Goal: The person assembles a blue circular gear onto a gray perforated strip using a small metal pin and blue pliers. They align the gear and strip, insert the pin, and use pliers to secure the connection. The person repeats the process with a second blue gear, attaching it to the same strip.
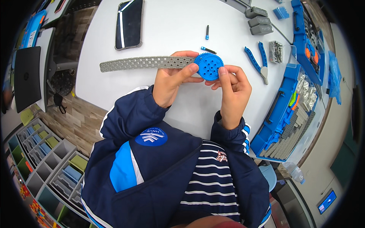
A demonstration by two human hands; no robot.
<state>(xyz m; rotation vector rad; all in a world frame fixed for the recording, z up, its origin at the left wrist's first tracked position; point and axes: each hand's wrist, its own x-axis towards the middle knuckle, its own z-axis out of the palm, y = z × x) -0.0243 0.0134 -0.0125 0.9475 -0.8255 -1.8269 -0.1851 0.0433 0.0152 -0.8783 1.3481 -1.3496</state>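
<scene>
My left hand (172,81) is closed around the right end of a long grey perforated beam (133,64), its thumb on top and fingers beneath. The beam sticks out to the left above the white table. A round blue toothed gear (208,67) with several holes sits at the beam's right end. My right hand (234,85) pinches the gear's right edge between thumb and fingers. Just beyond the gear lies a short black shaft with a blue end (208,50). A similar black and blue shaft (207,32) lies farther off. What joins gear and beam is hidden.
A phone (129,24) lies at the far left of the white table (99,87). To the right are blue-handled pliers (258,62), a clear box of small parts (276,52) and a blue case of grey beams (283,114). Grey blocks (259,21) stand at the back.
</scene>
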